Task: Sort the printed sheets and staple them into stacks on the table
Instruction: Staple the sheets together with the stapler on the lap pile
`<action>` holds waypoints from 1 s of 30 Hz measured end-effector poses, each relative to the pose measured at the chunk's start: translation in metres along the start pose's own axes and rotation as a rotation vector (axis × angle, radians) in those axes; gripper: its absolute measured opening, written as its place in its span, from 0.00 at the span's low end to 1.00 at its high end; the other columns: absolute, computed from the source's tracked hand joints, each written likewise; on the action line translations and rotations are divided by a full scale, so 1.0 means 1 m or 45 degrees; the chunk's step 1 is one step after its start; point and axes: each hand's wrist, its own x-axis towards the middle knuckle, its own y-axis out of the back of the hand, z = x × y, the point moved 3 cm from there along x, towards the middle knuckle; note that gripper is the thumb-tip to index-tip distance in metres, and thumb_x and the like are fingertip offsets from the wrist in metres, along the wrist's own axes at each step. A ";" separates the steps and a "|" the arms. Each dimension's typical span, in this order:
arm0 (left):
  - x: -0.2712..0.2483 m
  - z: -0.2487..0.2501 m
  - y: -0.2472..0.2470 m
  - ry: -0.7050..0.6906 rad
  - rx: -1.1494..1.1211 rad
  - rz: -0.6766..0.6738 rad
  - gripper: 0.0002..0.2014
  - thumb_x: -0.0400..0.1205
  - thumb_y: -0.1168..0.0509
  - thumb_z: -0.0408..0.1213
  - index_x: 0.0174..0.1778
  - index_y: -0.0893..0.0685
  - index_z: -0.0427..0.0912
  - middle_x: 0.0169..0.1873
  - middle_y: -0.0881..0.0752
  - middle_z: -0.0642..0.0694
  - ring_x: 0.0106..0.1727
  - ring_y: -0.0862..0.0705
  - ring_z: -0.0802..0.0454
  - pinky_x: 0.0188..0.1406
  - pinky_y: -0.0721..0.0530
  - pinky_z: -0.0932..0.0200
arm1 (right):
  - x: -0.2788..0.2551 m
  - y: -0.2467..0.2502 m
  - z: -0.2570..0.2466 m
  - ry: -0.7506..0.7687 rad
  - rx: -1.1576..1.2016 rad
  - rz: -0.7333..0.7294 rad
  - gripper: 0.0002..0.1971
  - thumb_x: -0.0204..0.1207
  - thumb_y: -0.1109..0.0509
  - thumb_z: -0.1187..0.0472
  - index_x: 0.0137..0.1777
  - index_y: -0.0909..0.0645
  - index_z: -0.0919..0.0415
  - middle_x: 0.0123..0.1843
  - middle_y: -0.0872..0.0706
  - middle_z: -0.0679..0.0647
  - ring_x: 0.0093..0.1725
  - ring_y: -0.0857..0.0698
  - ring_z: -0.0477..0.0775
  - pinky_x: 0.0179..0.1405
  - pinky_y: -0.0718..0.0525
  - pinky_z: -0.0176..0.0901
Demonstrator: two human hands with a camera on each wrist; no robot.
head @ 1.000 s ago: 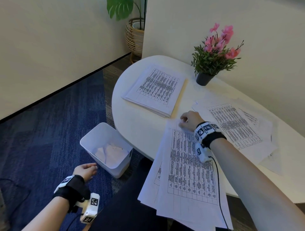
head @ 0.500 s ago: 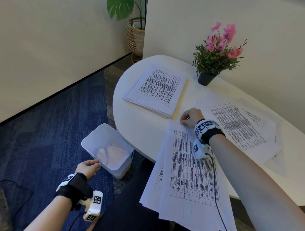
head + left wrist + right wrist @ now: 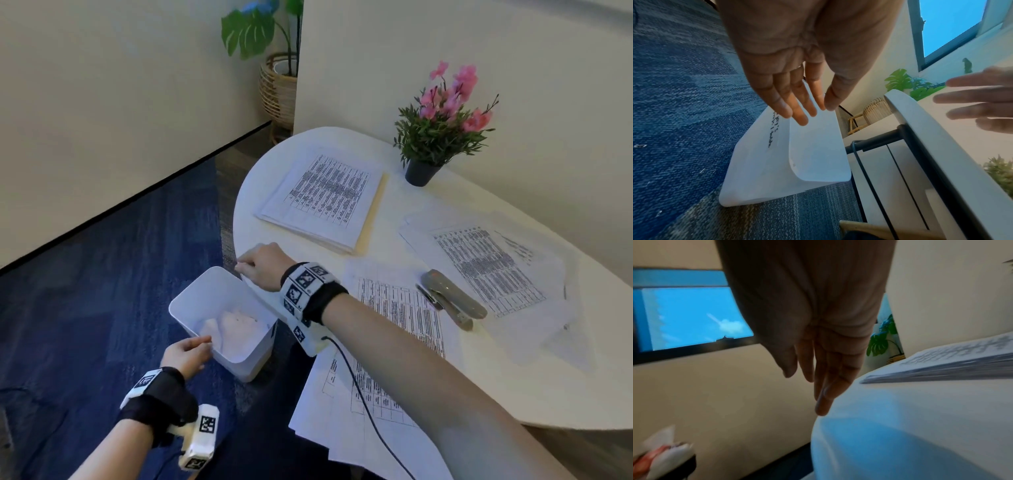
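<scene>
Landmark: white table (image 3: 513,394).
Neat stack (image 3: 325,195): far-left part of table, squared.
Loose printed sheets (image 3: 400,308): near edge of table, overhanging it; more sheets (image 3: 486,263) toward the right.
Stapler (image 3: 452,301): on the sheets, between both spreads.
Handling: thin, limp, slippery paper; best pinched at a corner or jogged by the edges.
Right hand (image 3: 263,265): at table's left edge, fingers extended, empty.
Left hand (image 3: 186,353): fingers straight, touching the rim of the white bin (image 3: 191,308) on the floor beside the table.

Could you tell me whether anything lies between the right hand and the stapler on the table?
Nothing upright blocks it. The right hand sits at the table's near edge; between it and the stapler lie only flat printed sheets, on which the stapler rests.
</scene>
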 end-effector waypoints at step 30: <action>-0.169 0.140 -0.160 -0.720 0.948 -0.635 0.26 0.76 0.27 0.47 0.68 0.25 0.45 0.60 0.15 0.47 0.51 0.17 0.54 0.50 0.20 0.62 | -0.267 0.084 0.250 -1.394 -0.177 0.659 0.19 0.80 0.35 0.60 0.66 0.26 0.71 0.69 0.29 0.68 0.66 0.27 0.68 0.62 0.24 0.59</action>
